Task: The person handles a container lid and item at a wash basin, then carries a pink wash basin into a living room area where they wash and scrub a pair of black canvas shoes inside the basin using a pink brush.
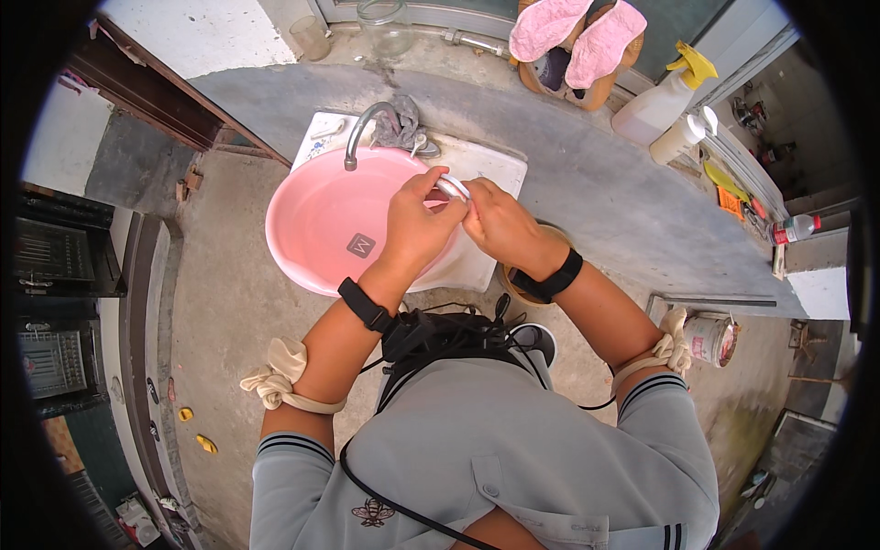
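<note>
A small, white, rounded thing (452,187), too covered by fingers for me to tell its kind, is held between both hands over the right rim of a pink basin (282,259). My left hand (417,220) pinches its left side with thumb and fingers. From the right, my right hand (502,223) grips it too, and the fingertips of both hands nearly meet. The basin sits in a white sink (477,264) and seems to hold water, with a dark square mark on its bottom. A curved metal tap (359,128) hangs over the basin's far side.
Behind the tap lies a grey cloth (403,119). On the ledge stand a glass jar (385,26), pink shoe-shaped pieces (600,46), a spray bottle (653,105), a white bottle (678,139) and a red-capped bottle (794,229). A bucket (710,339) is on the right floor.
</note>
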A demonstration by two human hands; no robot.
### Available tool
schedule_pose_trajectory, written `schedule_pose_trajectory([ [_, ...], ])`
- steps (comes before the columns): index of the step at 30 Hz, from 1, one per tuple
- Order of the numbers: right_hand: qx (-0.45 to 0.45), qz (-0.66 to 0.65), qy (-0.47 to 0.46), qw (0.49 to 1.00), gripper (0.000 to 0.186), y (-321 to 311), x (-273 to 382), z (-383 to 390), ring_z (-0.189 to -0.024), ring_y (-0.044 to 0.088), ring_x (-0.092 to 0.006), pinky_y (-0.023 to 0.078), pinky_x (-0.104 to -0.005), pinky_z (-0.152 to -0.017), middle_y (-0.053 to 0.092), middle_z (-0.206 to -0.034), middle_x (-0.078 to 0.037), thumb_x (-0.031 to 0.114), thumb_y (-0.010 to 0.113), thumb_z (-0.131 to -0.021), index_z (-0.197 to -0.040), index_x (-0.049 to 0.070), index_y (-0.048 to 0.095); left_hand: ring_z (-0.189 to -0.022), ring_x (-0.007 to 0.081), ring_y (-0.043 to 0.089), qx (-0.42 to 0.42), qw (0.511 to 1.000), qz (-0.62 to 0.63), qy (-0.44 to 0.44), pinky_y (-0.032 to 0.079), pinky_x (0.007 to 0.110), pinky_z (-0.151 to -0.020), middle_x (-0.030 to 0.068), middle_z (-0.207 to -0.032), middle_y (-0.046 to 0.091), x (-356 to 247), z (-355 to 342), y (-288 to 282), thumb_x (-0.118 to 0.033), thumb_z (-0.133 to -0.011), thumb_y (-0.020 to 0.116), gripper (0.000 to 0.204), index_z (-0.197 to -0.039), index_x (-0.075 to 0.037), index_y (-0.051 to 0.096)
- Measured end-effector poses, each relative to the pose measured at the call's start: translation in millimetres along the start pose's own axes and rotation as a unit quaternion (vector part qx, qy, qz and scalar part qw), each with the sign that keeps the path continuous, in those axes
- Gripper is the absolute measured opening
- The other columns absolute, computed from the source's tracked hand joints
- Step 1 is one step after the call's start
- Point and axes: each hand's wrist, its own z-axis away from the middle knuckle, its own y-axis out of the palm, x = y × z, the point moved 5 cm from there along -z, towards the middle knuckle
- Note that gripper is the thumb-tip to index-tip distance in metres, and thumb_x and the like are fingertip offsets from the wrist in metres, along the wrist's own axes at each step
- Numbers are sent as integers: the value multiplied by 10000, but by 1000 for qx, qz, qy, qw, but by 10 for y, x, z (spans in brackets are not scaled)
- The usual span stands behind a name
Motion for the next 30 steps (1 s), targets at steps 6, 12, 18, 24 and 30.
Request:
schedule_pose_trajectory([
  [6,-22,13,-5,1000,222,37,20,-1,-776,560,-427,468,-463,-676,547,-872,-261,62,488,-831,-1004,-75,512,-862,150,609,-25,1000,-9,-8,480,282,-768,103,-926,646,34,4,-5,-96,-747,623,432,-1149,52,572],
  [12,-3,21,25,999,224,37,24,-33,-764,562,-426,470,-465,-671,546,-875,-261,90,483,-844,-986,-80,508,-863,137,600,-6,1000,-26,-8,464,264,-758,103,-942,641,97,-27,-37,-103,-770,624,437,-1179,37,559],
  [18,-6,-13,3,1000,229,-30,55,-74,-806,558,-414,459,-460,-705,550,-891,-251,128,471,-871,-988,-64,512,-880,136,591,21,996,83,-27,488,266,-801,77,-950,605,87,0,-2,-147,-874,621,440,-1241,56,486],
  [24,20,-51,23,998,212,-8,6,-70,-832,558,-408,454,-458,-730,557,-909,-240,143,461,-884,-967,-42,526,-851,123,574,-9,980,175,-89,527,303,-837,62,-901,579,186,18,37,-160,-878,625,427,-1220,58,491],
  [30,5,-45,11,999,198,-45,33,-84,-798,556,-407,451,-460,-705,553,-888,-233,138,463,-884,-954,-37,527,-842,122,574,10,985,156,-66,528,306,-827,64,-904,584,176,-21,36,-145,-881,616,412,-1219,56,493],
])
